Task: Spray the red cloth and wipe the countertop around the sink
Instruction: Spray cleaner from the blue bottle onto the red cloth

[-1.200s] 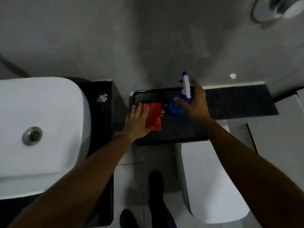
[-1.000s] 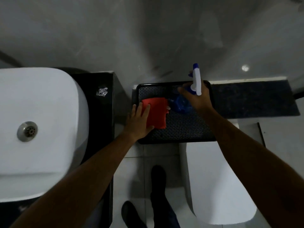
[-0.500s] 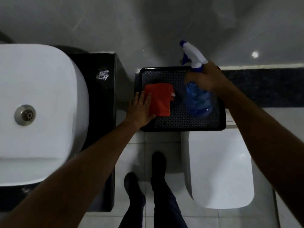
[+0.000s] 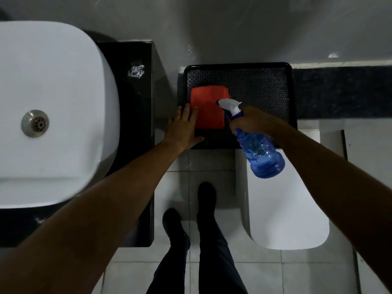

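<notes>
L hand (image 4: 184, 126) lies flat and open, fingers spread a bit, palm down. Its fingertips (image 4: 195, 109) touch the left edge of the red cloth (image 4: 209, 107); the rest of the hand sits on the front-left rim of the black tray (image 4: 273, 85). It holds nothing, just presses down.

R hand (image 4: 252, 122) is closed tight around the neck of the blue spray bottle (image 4: 263, 158). The bottle is tipped: white nozzle (image 4: 228, 103) points left and sits right over the cloth's right side, blue body hangs back toward the person, w/ some liquid inside. Can't tell if a finger is on the trigger, it's hidden behind the hand.

Red cloth lies flat, folded into a rough square, in the left half of the tray. Right half of the tray is bare, w/ a bumpy pattern.

Tray sits up on a ledge by the grey wall, above the white toilet (image 4: 286, 209). A dark strip (image 4: 339, 92) runs right from the tray along the wall.

Left of the tray, w/ a gap between, is the black desk (image 4: 135, 124), w/ the big white sink (image 4: 53, 102) on it and a metal drain (image 4: 35, 123) in the middle. A small shiny scrap (image 4: 137, 71) lies on the desk near the back.

Below: 2 legs in dark pants and dark shoes (image 4: 205, 196) on the pale tile floor (image 4: 254, 276).
</notes>
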Demonstrator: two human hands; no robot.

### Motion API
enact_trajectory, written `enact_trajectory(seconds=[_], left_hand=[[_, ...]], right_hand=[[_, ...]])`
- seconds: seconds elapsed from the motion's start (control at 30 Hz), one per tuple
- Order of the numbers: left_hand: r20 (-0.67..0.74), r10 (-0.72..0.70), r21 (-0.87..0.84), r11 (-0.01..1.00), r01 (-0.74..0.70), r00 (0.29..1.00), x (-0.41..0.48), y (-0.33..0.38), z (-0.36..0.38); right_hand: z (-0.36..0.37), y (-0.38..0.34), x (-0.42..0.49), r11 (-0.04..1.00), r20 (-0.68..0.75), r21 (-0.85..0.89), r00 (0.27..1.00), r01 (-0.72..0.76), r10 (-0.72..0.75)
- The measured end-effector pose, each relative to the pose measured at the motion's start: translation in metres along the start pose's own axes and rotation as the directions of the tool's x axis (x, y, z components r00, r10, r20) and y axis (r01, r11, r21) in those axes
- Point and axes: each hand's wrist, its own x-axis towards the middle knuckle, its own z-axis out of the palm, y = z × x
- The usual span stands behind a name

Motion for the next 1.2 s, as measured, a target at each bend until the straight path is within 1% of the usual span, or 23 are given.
enact_trajectory(seconds=[0.17, 0.23, 0.33, 0.4, 0.53, 0.67, 0.8, 0.93, 1.0, 1.13, 1.2], left_hand=[[0.001, 0.002, -0.011, 1.000, -0.002, 1.000, -0.006, 0.004, 0.003], [0.007, 0.007, -0.014, 1.000, -0.006, 1.000, -0.007, 0.003, 0.003], [0.018, 0.017, -0.006, 1.000, -0.017, 1.000, -0.008, 0.002, 0.002], [0.026, 0.021, -0.002, 1.000, -0.020, 0.999, -0.008, 0.002, 0.001], [0.043, 0.018, 0.005, 1.000, -0.018, 0.999, -0.009, 0.001, 0.001], [0.047, 0.022, 0.010, 1.000, -0.022, 0.999, -0.008, -0.001, 0.001], [0.040, 0.016, 0.007, 1.000, -0.016, 0.999, -0.006, -0.001, 0.003], [0.044, 0.016, 0.003, 1.000, -0.016, 0.999, -0.006, -0.001, 0.003], [0.048, 0.015, 0.002, 1.000, -0.015, 0.999, -0.006, 0.000, 0.002], [0.058, 0.010, -0.015, 1.000, -0.009, 0.998, -0.007, 0.000, 0.002], [0.054, 0.007, -0.017, 1.000, -0.007, 0.999, -0.007, 0.001, 0.001]], right_hand=[[0.005, 0.005, -0.003, 0.992, 0.108, 0.112, 0.993, -0.063, 0.051], [0.007, 0.006, -0.004, 0.993, 0.078, 0.098, 0.995, -0.064, 0.057], [0.011, 0.007, -0.009, 0.999, 0.004, 0.020, 0.999, -0.036, 0.036], [0.012, 0.010, -0.013, 0.999, -0.004, -0.007, 0.999, -0.033, 0.033], [0.008, 0.017, -0.016, 0.999, 0.012, 0.006, 0.999, -0.043, 0.043], [-0.001, 0.015, -0.012, 0.998, -0.082, 0.041, 0.995, -0.045, 0.048], [-0.012, 0.008, -0.004, 0.997, -0.096, 0.074, 0.995, -0.028, 0.035], [-0.012, 0.004, 0.002, 0.997, -0.159, 0.078, 0.987, 0.001, 0.011], [-0.012, -0.001, 0.003, 0.996, -0.135, 0.087, 0.991, 0.006, 0.006], [-0.008, -0.007, 0.006, 0.992, -0.014, 0.128, 1.000, 0.003, -0.001], [-0.002, -0.006, 0.003, 0.996, 0.014, 0.088, 1.000, 0.003, -0.004]])
